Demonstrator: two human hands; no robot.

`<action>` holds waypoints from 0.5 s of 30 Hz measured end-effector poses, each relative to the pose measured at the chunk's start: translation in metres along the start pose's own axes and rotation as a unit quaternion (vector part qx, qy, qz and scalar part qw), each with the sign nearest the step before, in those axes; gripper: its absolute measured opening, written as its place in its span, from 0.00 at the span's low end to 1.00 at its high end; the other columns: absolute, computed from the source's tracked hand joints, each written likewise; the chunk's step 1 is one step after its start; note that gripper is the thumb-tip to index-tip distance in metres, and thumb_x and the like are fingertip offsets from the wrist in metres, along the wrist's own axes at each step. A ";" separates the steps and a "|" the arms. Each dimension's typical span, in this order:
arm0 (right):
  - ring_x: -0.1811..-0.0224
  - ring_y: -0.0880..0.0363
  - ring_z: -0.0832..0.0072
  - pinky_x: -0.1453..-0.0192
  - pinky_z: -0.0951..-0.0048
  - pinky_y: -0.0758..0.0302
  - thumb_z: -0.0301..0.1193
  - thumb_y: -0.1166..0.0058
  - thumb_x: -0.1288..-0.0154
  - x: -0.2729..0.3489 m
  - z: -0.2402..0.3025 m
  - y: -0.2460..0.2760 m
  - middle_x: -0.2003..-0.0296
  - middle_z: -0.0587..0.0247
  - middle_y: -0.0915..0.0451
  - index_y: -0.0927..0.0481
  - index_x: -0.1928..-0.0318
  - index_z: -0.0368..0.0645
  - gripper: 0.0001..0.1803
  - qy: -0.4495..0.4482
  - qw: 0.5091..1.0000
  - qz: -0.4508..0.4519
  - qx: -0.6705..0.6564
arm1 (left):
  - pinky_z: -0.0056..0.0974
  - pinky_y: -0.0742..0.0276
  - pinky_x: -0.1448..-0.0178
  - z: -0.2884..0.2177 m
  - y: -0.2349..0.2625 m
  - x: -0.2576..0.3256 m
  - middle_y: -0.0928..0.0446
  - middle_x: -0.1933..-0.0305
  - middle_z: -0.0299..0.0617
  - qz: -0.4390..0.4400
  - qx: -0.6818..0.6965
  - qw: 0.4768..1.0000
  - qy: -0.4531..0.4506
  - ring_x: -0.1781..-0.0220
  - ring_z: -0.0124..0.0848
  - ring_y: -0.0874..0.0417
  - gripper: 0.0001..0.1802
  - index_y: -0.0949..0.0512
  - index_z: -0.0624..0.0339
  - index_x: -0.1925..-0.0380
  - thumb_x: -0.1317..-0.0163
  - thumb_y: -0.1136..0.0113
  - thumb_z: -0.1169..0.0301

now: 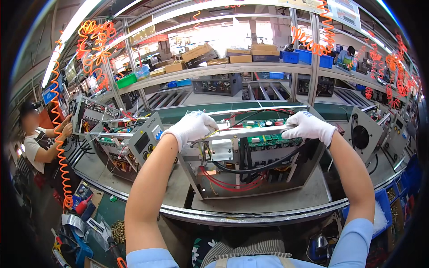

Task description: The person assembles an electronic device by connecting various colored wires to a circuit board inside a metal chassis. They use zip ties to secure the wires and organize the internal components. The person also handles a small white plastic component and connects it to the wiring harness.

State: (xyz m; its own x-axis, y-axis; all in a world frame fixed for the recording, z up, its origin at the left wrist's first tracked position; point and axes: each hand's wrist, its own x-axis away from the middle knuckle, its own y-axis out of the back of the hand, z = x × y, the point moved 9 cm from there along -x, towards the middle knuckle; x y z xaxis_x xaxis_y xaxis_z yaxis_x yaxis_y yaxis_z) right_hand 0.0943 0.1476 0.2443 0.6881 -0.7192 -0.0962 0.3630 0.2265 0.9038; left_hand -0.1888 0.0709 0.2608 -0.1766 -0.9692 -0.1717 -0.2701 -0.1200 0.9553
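Note:
In front of me an open metal machine chassis (250, 194) stands upright on the line. My left hand (192, 127), in a white glove, is closed on the left part of the chassis's top metal rail (250, 133). At the rail's other end, my right hand (309, 127), also gloved, has its fingers curled over the metal. Behind and below the rail sits a green circuit board (272, 142). Thick black cable (259, 169) loops across the inside, and red wires (228, 183) hang lower down. The gloves hide parts of the rail.
Similar machines stand left (143, 138) and right (357, 134). A person (40, 143) handles another unit at far left. Cardboard boxes (199, 54) fill the shelf above. An orange coiled hose (60, 134) hangs left; tools lie lower left. A blue bin (382, 210) stands right.

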 end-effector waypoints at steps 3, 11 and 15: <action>0.75 0.27 0.77 0.69 0.69 0.31 0.51 0.32 0.45 -0.008 -0.002 -0.001 0.81 0.64 0.25 0.18 0.71 0.38 0.26 0.015 1.000 -0.020 -0.012 | 0.41 0.24 0.47 -0.005 0.032 0.025 0.17 0.56 0.50 -0.185 -0.031 0.980 -0.066 0.53 0.44 0.17 0.15 0.17 0.59 0.55 0.43 0.40 0.73; 0.73 0.19 0.66 0.66 0.64 0.26 0.48 0.33 0.45 0.007 0.029 -0.002 0.79 0.55 0.21 0.15 0.70 0.39 0.22 -0.027 0.996 -0.067 0.057 | 0.53 0.41 0.30 -0.032 0.003 0.086 0.28 0.38 0.48 -0.342 -0.311 0.881 -0.102 0.36 0.46 0.29 0.32 0.27 0.56 0.40 0.46 0.36 0.58; 0.69 0.17 0.59 0.62 0.63 0.25 0.50 0.35 0.44 0.020 0.066 -0.019 0.77 0.52 0.19 0.16 0.70 0.38 0.24 -0.004 0.990 -0.109 0.085 | 0.53 0.41 0.31 -0.005 0.019 0.113 0.34 0.33 0.56 -0.418 -0.240 0.872 -0.084 0.34 0.51 0.33 0.30 0.29 0.57 0.40 0.43 0.37 0.63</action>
State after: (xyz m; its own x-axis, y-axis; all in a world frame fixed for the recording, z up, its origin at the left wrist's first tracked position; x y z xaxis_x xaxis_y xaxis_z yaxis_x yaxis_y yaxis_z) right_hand 0.0597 0.0858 0.2530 0.6000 -0.7443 -0.2931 0.3905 -0.0472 0.9194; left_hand -0.2095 -0.0415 0.2603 -0.2551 -0.4601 -0.8504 0.0502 -0.8846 0.4636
